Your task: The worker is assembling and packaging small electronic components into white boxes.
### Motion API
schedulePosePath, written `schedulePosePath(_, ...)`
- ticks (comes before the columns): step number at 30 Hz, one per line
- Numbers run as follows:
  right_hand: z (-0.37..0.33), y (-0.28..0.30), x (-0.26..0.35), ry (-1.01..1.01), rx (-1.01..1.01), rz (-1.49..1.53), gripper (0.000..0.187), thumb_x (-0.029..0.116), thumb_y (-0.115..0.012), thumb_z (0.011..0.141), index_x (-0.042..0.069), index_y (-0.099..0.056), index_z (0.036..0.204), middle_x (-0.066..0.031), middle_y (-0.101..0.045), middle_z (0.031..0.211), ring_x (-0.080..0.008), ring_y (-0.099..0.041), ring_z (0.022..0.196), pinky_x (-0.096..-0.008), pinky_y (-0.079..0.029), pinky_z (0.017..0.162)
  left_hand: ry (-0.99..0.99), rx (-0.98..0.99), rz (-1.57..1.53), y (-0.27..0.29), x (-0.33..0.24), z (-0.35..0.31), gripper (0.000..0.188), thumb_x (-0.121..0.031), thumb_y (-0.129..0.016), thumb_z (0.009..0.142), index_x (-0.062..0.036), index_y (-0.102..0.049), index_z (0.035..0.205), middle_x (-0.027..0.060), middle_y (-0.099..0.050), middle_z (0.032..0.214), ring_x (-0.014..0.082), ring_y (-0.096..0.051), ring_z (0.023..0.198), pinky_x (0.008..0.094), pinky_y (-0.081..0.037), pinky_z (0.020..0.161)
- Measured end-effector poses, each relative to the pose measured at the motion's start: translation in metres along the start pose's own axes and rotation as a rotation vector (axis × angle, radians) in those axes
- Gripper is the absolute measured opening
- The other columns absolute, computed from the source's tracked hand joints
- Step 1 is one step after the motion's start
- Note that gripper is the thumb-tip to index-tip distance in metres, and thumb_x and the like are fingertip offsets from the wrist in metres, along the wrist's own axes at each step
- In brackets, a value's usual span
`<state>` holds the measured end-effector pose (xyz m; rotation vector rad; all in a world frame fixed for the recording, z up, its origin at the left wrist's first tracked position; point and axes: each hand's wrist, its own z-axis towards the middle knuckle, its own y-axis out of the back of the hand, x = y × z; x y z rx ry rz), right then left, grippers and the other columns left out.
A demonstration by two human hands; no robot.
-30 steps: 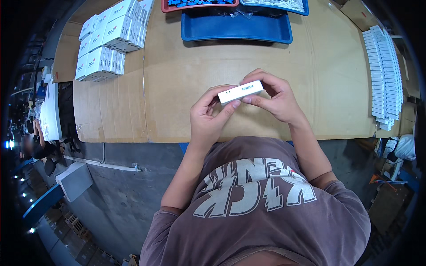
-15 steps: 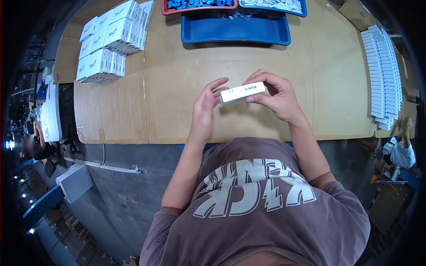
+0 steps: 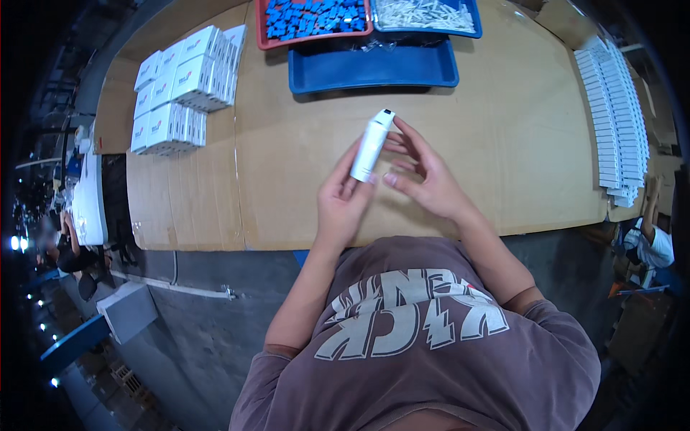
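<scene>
A slim white box (image 3: pixel 371 147) stands tilted over the table in front of me, its top leaning right and a small dark patch showing at the upper end. Around its lower part, my left hand (image 3: pixel 345 197) grips it between thumb and fingers. My right hand (image 3: pixel 424 176) is just to the right with fingers apart. Its index fingertip comes close to the box's upper end; whether it touches cannot be made out.
Stacked white boxes (image 3: pixel 190 79) stand at the back left, and rows of slim white boxes (image 3: pixel 609 122) line the right edge. At the back are a blue tray (image 3: pixel 374 68), a red tray (image 3: pixel 316 39) of blue pieces and another blue tray (image 3: pixel 471 29) of white pieces.
The slim box has turned from nearly level to steeply tilted. It has passed from my right hand's grip into my left hand, and the right fingers have spread.
</scene>
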<state>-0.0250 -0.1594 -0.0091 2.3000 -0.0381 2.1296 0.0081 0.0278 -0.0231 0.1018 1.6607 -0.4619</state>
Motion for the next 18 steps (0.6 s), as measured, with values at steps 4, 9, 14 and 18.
schedulePosePath(4,0.007,-0.007,-0.008,0.069,-0.117,0.204,0.063,0.015,-0.075,0.097,0.004,-0.047,0.152,-0.0087,-0.062,0.133,-0.0169,-0.06,0.122,-0.0347,-0.051,0.103,-0.315,0.222,0.442,-0.018,-0.013,-0.001,0.059,0.003,-0.066,0.087,-0.0003,-0.057,0.145,0.0191,-0.053,0.153,0.0332,-0.049,0.145,0.0427,-0.04,0.119)
schedulePosePath(9,0.014,0.01,-0.004,0.098,-0.335,0.291,0.039,0.014,-0.07,0.1,0.001,-0.059,0.136,-0.0053,-0.066,0.124,-0.0133,-0.063,0.111,-0.03,-0.053,0.093,-0.299,0.079,0.426,-0.022,-0.002,-0.001,0.035,0.0,-0.06,0.094,0.0038,-0.066,0.128,0.0192,-0.059,0.143,0.0307,-0.058,0.132,0.0416,-0.046,0.114)
schedulePosePath(14,0.02,0.076,-0.002,0.056,-0.183,-0.478,0.056,0.016,-0.075,0.093,0.004,-0.055,0.144,-0.0174,-0.067,0.132,-0.0216,-0.065,0.118,-0.0371,-0.053,0.101,-0.11,-0.051,0.403,0.001,0.034,-0.003,0.025,0.001,-0.051,0.104,0.0068,-0.064,0.125,0.017,-0.061,0.131,0.028,-0.062,0.123,0.0401,-0.052,0.107)
schedulePosePath(18,-0.005,0.142,-0.028,-0.114,-0.274,-0.163,0.068,0.03,-0.079,0.09,0.014,-0.051,0.15,-0.0139,-0.065,0.137,-0.0324,-0.065,0.123,-0.039,-0.049,0.108,-0.07,0.031,0.376,0.005,0.06,0.001,0.025,0.0,-0.05,0.106,0.0045,-0.063,0.127,0.0165,-0.059,0.132,0.028,-0.062,0.123,0.0385,-0.051,0.11)
